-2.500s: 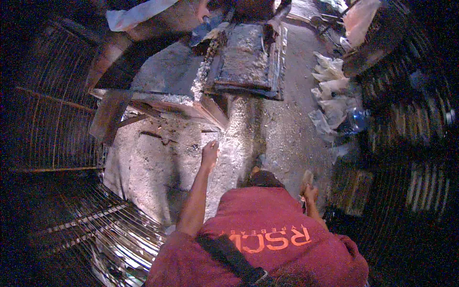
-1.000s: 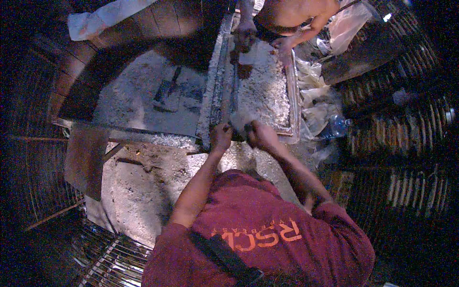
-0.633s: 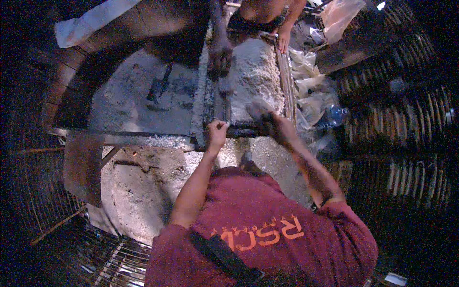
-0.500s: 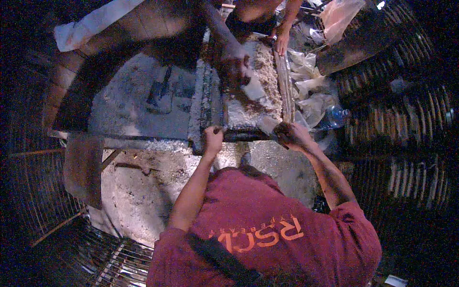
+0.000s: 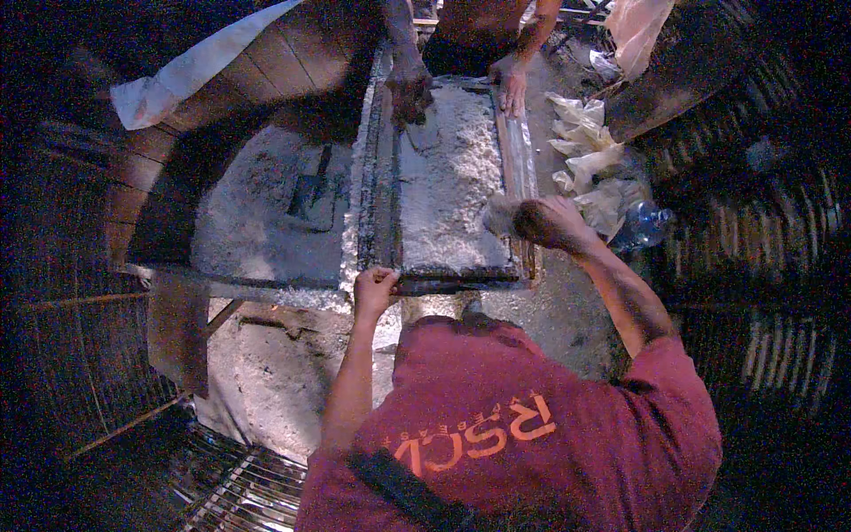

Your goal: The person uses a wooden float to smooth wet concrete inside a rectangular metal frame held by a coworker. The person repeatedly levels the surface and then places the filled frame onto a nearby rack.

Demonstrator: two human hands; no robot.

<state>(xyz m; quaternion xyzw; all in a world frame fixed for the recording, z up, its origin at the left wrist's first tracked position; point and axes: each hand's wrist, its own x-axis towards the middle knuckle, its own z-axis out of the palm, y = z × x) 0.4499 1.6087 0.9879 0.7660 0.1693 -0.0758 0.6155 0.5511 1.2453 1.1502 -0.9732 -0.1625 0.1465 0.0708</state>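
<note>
My left hand [image 5: 377,293] grips the near left corner of a long dark frame [image 5: 448,285], fingers closed on its edge. White crumbly material [image 5: 456,186] fills the frame, flatter on the left, lumpier along the right. My right hand [image 5: 551,223] is closed round a pale flat scraper [image 5: 503,215], held at the right side of the material near the close end. Across from me, a co-worker's hand [image 5: 409,96] is over the far left of the material with another flat scraper [image 5: 424,135] below it. The co-worker's other hand [image 5: 510,84] rests on the far right rail.
To the left lies a wide trough [image 5: 261,199] of pale powder holding a dark flat-bladed tool [image 5: 310,195]. Crumpled plastic bags [image 5: 585,151] and a clear bluish bottle [image 5: 645,223] lie right of the frame. A slatted wall [image 5: 745,213] stands further right.
My right hand has moved from the near right corner up over the right side of the material. The co-worker's scraper hand has drawn back to the far left. The material looks more spread out.
</note>
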